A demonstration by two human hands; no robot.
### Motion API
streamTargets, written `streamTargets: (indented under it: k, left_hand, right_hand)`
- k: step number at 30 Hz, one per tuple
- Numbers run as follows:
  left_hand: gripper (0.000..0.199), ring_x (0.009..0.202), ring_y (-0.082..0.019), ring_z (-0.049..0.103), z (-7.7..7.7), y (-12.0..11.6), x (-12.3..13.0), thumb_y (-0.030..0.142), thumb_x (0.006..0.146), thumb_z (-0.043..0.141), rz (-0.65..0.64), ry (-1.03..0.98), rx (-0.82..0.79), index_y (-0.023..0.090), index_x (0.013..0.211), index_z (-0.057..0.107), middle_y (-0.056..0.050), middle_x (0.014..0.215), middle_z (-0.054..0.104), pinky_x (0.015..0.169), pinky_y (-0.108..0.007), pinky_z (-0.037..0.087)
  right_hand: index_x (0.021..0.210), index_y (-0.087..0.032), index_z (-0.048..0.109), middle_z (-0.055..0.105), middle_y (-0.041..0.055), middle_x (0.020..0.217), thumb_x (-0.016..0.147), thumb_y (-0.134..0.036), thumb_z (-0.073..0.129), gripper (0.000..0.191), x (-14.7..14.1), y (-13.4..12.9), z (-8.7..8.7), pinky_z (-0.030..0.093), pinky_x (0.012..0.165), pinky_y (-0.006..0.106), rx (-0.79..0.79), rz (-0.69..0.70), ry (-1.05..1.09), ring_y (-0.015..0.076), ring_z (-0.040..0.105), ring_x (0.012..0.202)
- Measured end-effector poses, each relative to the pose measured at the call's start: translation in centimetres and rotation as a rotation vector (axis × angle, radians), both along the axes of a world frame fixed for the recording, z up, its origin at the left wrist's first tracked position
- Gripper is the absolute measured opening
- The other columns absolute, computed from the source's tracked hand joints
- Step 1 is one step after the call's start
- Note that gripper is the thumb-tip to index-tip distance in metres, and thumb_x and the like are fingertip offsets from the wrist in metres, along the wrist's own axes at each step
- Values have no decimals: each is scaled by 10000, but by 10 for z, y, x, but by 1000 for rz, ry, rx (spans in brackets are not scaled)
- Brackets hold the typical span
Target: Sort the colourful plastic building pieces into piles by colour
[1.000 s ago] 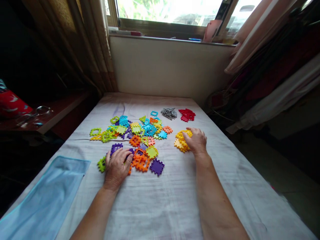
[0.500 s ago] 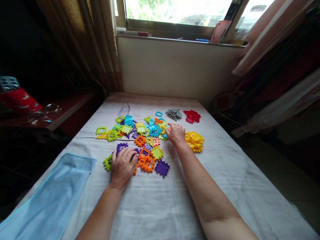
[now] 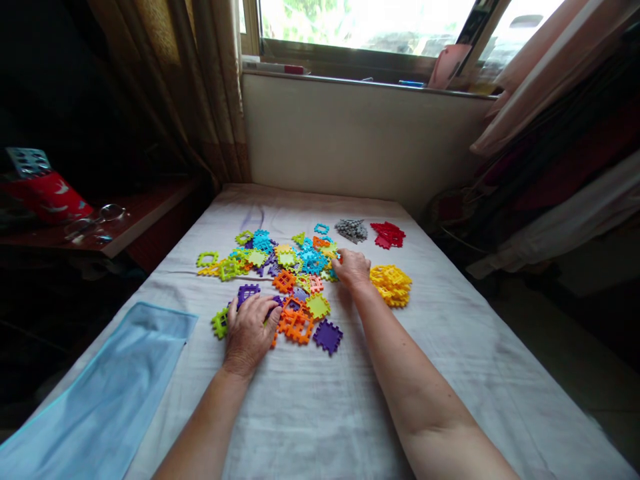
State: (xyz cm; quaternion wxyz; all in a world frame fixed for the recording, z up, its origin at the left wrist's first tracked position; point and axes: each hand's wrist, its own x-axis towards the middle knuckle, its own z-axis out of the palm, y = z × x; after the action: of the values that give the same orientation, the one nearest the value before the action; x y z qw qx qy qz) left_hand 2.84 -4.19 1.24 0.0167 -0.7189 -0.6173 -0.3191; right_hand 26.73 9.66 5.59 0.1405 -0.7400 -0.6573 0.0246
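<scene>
Colourful notched plastic pieces lie in a loose heap on the pale sheet. My left hand (image 3: 251, 332) rests with fingers apart over purple and green pieces, beside a green piece (image 3: 219, 323) and an orange piece (image 3: 301, 329). At the heap's right edge is my right hand (image 3: 353, 269), its fingertips curled down by a small orange piece; whether they pinch anything is hidden. Right of that hand sits a pile of yellow pieces (image 3: 391, 285). A dark purple square (image 3: 328, 337) lies nearest me.
Grey pieces (image 3: 351, 230) and red pieces (image 3: 388, 235) form separate piles at the back right. A light blue cloth (image 3: 115, 380) covers the sheet's left side. Glasses (image 3: 111, 213) and a red container (image 3: 47, 197) stand on a side table at left. A window is ahead.
The whole view has shifted slightly, so everything appears a little further right. Both hands remain at nearly the same places among the pieces.
</scene>
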Motion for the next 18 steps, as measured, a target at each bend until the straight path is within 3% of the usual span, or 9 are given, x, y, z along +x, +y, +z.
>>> streamTargets:
  k: [7, 13, 18]
  left_hand:
    - [298, 1181, -273, 610, 2, 0, 0, 426, 969, 450, -6, -2, -21, 273, 987, 705, -36, 1154, 742, 1143, -551, 248]
    - [295, 1169, -266, 615, 1, 1, 0, 416, 962, 457, -6, 1, -8, 268, 980, 712, -45, 1148, 744, 1147, -541, 249]
    - [299, 1177, -270, 613, 1, 1, 0, 429, 962, 452, -10, 9, -6, 274, 980, 707, -42, 1142, 746, 1148, -544, 247]
  right_hand:
    - [1112, -298, 713, 772, 18, 1033, 841, -287, 590, 297, -4, 5, 4, 480, 872, 341, -73, -39, 148, 218, 683, 1006]
    - [1035, -269, 715, 769, 19, 987, 843, -290, 567, 244, 5, -1, 6, 487, 827, 319, 39, -66, 239, 210, 691, 931]
    - [970, -233, 721, 769, 45, 961, 819, -306, 548, 240, 38, -25, 4, 497, 830, 321, 211, -93, 330, 213, 683, 894]
